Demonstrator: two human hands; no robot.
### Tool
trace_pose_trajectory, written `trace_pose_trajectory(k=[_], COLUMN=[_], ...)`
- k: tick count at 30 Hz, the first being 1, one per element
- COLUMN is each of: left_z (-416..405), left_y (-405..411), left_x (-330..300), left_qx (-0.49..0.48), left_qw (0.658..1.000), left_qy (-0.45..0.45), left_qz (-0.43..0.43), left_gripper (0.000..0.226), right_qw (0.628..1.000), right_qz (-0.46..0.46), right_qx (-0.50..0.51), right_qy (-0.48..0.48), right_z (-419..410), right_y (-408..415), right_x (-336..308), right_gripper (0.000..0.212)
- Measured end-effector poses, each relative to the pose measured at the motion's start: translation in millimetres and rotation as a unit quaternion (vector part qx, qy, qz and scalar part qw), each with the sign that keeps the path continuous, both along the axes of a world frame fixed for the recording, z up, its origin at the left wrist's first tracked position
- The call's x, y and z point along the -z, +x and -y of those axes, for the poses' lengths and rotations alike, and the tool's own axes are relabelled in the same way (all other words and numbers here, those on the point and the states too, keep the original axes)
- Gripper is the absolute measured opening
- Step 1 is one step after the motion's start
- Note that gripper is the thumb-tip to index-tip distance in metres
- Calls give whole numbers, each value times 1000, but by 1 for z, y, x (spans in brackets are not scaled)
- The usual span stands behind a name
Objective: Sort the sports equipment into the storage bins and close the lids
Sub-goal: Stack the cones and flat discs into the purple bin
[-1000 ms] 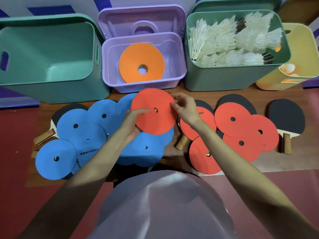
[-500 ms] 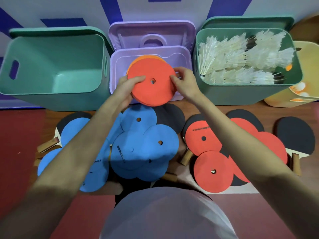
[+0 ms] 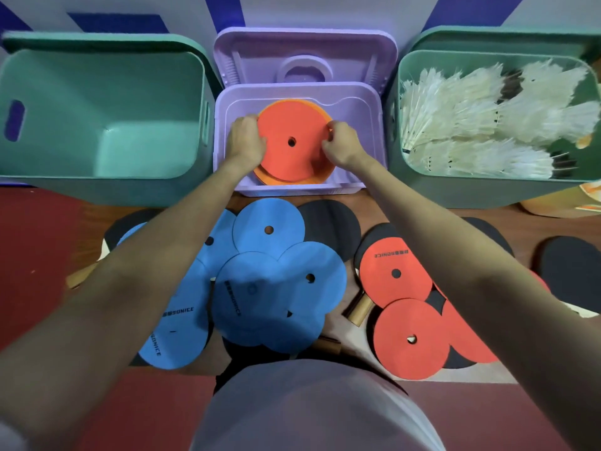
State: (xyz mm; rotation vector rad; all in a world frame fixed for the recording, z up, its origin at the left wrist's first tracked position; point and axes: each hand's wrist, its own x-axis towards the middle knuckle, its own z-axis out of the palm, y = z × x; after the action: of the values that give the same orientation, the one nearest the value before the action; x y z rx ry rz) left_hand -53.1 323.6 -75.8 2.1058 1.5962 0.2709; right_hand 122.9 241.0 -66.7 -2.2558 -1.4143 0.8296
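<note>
I see both hands curled on opposite edges of the red disc (image 3: 292, 141): left hand (image 3: 244, 139), right hand (image 3: 341, 143). It lies over an orange disc (image 3: 294, 181) inside the purple bin (image 3: 370, 105), upper centre, with narrow room to its walls.

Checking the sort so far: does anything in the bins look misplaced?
Only slightly: an orange ball lies among the white shuttlecocks in the right green bin. The red disc sits squarely on the orange disc.
</note>
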Motion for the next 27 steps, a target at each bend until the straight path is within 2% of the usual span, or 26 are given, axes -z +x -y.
trace_pose_trajectory(k=[3, 6, 9, 12, 15, 18, 20, 23, 27], left_z=[4, 22, 52, 96, 142, 183, 208, 241, 279], left_y=[-1, 0, 5, 8, 12, 14, 15, 16, 19], left_x=[1, -8, -15, -22, -28, -22, -9, 5, 13], left_qx=[-9, -7, 23, 63, 77, 110, 139, 183, 281], left_qw=[999, 998, 994, 978, 965, 960, 963, 965, 941], left_qy=[31, 60, 65, 123, 139, 92, 40, -61, -166], left_qz=[-1, 15, 80, 155, 210, 239, 227, 175, 94], left_gripper=[35, 41, 38, 32, 26, 23, 23, 21, 23], right_qw=[1000, 999, 996, 989, 978, 970, 973, 974, 954], right_qz=[13, 16, 4, -11, -15, 4, 8, 24, 58], right_qx=[-26, -39, -43, -28, 11, 48, 87, 170, 294], right_qy=[8, 31, 82, 147, 208, 237, 214, 147, 20], right_z=[2, 13, 38, 79, 131, 188, 227, 283, 348], right_y=[1, 0, -3, -7, -13, -17, -17, -16, -23], right_x=[3, -4, -13, -17, -22, -17, -4, 23, 47], right_gripper=[8, 34, 46, 49, 50, 51, 52, 49, 42])
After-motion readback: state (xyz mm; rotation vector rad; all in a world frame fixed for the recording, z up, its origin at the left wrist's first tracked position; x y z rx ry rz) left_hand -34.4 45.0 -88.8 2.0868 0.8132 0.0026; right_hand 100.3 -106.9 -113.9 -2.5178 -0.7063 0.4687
